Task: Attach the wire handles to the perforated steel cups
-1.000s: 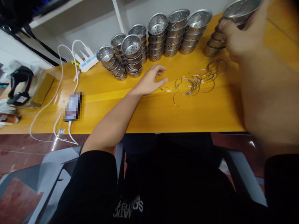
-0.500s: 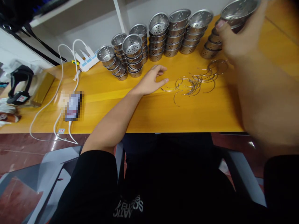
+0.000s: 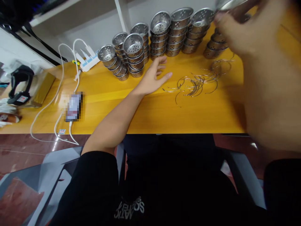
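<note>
My right hand (image 3: 254, 34), smeared by motion, grips a perforated metal cup (image 3: 229, 5) by its side at the top edge of the view. Below that hand stands a short stack of similar cups (image 3: 215, 48), partly hidden by it. My left hand (image 3: 152, 75) is open, thumb and fingers apart, holding nothing. It hovers at or just above the table, in front of the middle stack of perforated cups (image 3: 160, 23). Between my hands lies a loose pile of thin curved metal wires (image 3: 195, 84).
More stacks of perforated cups (image 3: 133, 45) stand along the back of the yellow table (image 3: 152, 119). On the left are a phone (image 3: 74, 108) on a white cable, a power strip (image 3: 89, 62) and a black headset (image 3: 21, 83) on a cardboard box.
My right hand has moved up with the cup, away from the stack under it. My left hand has shifted slightly up, its fingers and thumb spread a little wider.
</note>
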A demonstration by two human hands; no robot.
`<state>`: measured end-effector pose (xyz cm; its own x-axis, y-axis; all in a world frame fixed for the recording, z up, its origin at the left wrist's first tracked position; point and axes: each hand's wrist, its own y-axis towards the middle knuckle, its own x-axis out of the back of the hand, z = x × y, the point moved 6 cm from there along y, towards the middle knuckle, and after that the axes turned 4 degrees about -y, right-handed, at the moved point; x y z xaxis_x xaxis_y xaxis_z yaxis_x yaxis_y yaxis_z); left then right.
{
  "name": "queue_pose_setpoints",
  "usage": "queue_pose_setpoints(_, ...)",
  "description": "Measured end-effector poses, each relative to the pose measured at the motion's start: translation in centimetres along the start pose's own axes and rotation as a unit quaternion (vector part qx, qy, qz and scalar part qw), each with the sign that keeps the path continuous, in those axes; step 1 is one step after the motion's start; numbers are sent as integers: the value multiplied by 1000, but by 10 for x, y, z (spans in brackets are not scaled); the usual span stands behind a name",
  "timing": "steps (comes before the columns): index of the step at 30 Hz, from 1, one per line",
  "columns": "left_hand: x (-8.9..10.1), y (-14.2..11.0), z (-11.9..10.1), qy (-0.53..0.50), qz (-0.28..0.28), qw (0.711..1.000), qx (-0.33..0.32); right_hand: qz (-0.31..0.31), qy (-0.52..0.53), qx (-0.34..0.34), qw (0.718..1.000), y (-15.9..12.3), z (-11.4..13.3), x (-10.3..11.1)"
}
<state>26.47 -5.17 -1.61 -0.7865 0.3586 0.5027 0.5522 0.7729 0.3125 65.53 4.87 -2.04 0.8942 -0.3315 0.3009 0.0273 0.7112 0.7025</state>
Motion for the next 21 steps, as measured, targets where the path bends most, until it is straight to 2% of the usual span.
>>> queue_pose_setpoints(1, 0, 1, -1, -7, -1, 1000, -5, -6, -53, 74, 996, -6, 47, -15)
queue_pose_setpoints(2, 0, 1, -2, -13, 0, 1000, -9, 38, -90, 119, 988, -14, 93, -38)
queue_pose_setpoints(4, -2, 3, -4, -17, 6, 1000, -23, 154, -132, 140, 969, -32, 167, -86)
queue_pose_setpoints(6, -5, 4, -6, 0, 12, 999, -38, 235, -135, 124, 955, -47, 213, -121)
queue_pose_setpoints(8, -6, 5, -6, 22, 7, 999, -47, 262, -140, 129, 946, -54, 233, -137)
queue_pose_setpoints(10, -5, 5, -4, 29, -3, 998, -49, 281, -148, 141, 938, -57, 230, -141)
queue_pose_setpoints(12, -4, 6, -2, 25, -14, 998, -48, 313, -161, 148, 924, -55, 212, -138)
queue_pose_setpoints(17, 5, 9, 9, 54, -74, 994, -52, 399, -187, 104, 891, -46, 125, -119)
queue_pose_setpoints(21, 7, 13, 17, 80, -68, 992, -70, 464, -196, 90, 859, -49, 68, -119)
